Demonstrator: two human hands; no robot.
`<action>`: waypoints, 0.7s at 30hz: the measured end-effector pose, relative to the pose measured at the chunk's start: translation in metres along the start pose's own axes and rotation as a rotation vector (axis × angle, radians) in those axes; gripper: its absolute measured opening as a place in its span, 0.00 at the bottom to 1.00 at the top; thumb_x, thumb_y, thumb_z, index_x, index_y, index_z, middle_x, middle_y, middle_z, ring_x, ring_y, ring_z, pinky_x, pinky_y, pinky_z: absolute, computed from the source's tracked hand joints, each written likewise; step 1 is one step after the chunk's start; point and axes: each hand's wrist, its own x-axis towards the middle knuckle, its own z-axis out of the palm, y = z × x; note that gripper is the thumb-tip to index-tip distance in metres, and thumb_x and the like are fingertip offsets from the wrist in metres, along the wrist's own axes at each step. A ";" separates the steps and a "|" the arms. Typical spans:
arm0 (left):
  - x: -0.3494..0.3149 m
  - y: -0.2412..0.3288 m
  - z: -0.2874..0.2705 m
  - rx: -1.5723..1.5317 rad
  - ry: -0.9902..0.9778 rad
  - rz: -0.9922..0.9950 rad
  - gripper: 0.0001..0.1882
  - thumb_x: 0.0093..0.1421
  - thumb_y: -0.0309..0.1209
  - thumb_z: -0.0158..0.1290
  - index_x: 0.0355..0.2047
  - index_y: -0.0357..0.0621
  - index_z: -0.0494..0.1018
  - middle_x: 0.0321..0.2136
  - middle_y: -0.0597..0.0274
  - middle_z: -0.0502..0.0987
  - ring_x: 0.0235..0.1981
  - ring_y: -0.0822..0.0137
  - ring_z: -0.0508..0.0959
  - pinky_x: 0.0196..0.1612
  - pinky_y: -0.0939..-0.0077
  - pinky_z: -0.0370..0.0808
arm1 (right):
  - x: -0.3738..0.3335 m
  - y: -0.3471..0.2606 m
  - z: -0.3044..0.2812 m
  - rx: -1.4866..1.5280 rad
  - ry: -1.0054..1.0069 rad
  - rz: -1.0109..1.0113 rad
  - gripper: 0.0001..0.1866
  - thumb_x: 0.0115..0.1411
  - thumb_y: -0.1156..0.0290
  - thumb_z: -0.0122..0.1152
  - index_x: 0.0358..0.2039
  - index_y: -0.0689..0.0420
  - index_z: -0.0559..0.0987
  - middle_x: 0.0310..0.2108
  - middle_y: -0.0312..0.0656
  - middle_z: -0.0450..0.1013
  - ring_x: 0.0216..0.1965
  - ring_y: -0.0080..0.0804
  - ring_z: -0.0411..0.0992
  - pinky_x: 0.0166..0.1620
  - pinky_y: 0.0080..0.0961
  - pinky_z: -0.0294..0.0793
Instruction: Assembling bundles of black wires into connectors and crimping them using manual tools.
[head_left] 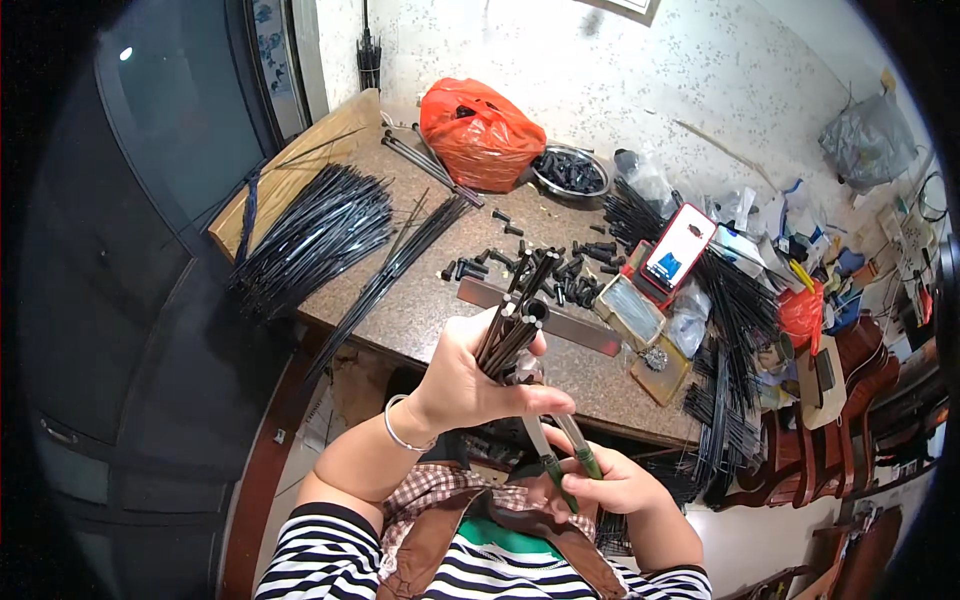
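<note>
The left hand is closed around a bunch of thin black rods, held upright in front of the chest with their cut tips fanned toward the camera, one tip wearing a small black cap; the right hand sits just below it, gripping the green handles of a pair of pliers whose metal nose reaches up to the base of the bunch; where exactly the nose bites is hidden behind the left thumb; a bangle circles the left wrist; to do this step well, in my judgement, the left hand should keep the bunch tight so that no rod slips, and the pliers should meet one rod squarely while the others are fanned clear; beyond the hands lies the speckled surface, with a flat metal bar near its front edge and loose black caps scattered just behind it; farther back a metal bowl holds more caps beside an orange plastic bag; to the left a large heap of long black rods rests partly on a wooden board; to the right a phone in a red case leans among more rods and clutter.
</note>
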 end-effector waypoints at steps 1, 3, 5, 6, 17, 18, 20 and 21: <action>-0.001 0.000 0.001 -0.003 -0.003 -0.004 0.18 0.30 0.31 0.63 0.19 0.41 0.65 0.12 0.73 0.63 0.15 0.83 0.60 0.17 0.90 0.59 | 0.001 0.007 -0.005 0.024 -0.027 -0.002 0.26 0.52 0.75 0.39 0.52 0.53 0.47 0.34 0.42 0.64 0.24 0.20 0.64 0.29 0.16 0.64; 0.001 -0.001 0.004 -0.023 -0.001 -0.046 0.18 0.31 0.30 0.62 0.19 0.40 0.65 0.12 0.74 0.62 0.15 0.83 0.59 0.17 0.91 0.59 | 0.003 0.015 -0.001 -0.052 0.063 -0.059 0.25 0.51 0.76 0.40 0.51 0.57 0.49 0.28 0.40 0.64 0.21 0.20 0.62 0.25 0.15 0.62; 0.001 -0.008 0.008 -0.064 0.001 -0.104 0.17 0.31 0.30 0.62 0.19 0.40 0.65 0.13 0.74 0.62 0.15 0.83 0.59 0.17 0.91 0.58 | 0.011 0.018 0.018 -0.040 0.250 -0.140 0.18 0.49 0.78 0.43 0.43 0.63 0.60 0.19 0.37 0.62 0.17 0.19 0.59 0.20 0.14 0.58; 0.001 -0.011 0.011 -0.110 0.002 -0.160 0.16 0.32 0.29 0.62 0.19 0.40 0.65 0.13 0.75 0.62 0.15 0.84 0.59 0.17 0.91 0.58 | 0.016 0.022 0.024 -0.058 0.311 -0.119 0.14 0.49 0.79 0.44 0.39 0.63 0.61 0.18 0.36 0.61 0.16 0.19 0.59 0.19 0.14 0.57; -0.008 -0.018 0.002 -0.410 0.022 -0.168 0.29 0.32 0.19 0.59 0.37 0.34 0.58 0.12 0.75 0.57 0.12 0.83 0.57 0.14 0.92 0.53 | 0.018 0.022 -0.067 -0.645 1.156 -0.304 0.03 0.46 0.75 0.48 0.23 0.58 0.68 0.19 0.37 0.68 0.22 0.24 0.67 0.24 0.21 0.64; -0.009 -0.019 0.005 -0.428 -0.009 -0.156 0.29 0.32 0.20 0.59 0.37 0.34 0.59 0.12 0.75 0.57 0.12 0.83 0.58 0.14 0.92 0.54 | 0.006 0.026 -0.098 -0.866 1.339 -0.310 0.04 0.45 0.76 0.49 0.24 0.59 0.68 0.20 0.40 0.68 0.22 0.29 0.67 0.26 0.23 0.65; -0.012 -0.023 0.009 -0.429 -0.031 -0.148 0.29 0.32 0.23 0.60 0.37 0.35 0.59 0.12 0.75 0.57 0.12 0.84 0.58 0.15 0.92 0.54 | -0.006 0.029 -0.132 -1.138 1.498 -0.284 0.06 0.42 0.77 0.50 0.25 0.59 0.67 0.21 0.44 0.68 0.24 0.38 0.67 0.28 0.26 0.65; -0.013 -0.026 0.010 -0.434 -0.028 -0.145 0.29 0.32 0.23 0.60 0.37 0.35 0.59 0.12 0.75 0.57 0.12 0.84 0.58 0.15 0.92 0.54 | -0.008 0.028 -0.137 -1.184 1.491 -0.254 0.08 0.41 0.77 0.51 0.25 0.59 0.67 0.22 0.46 0.67 0.25 0.41 0.66 0.29 0.28 0.65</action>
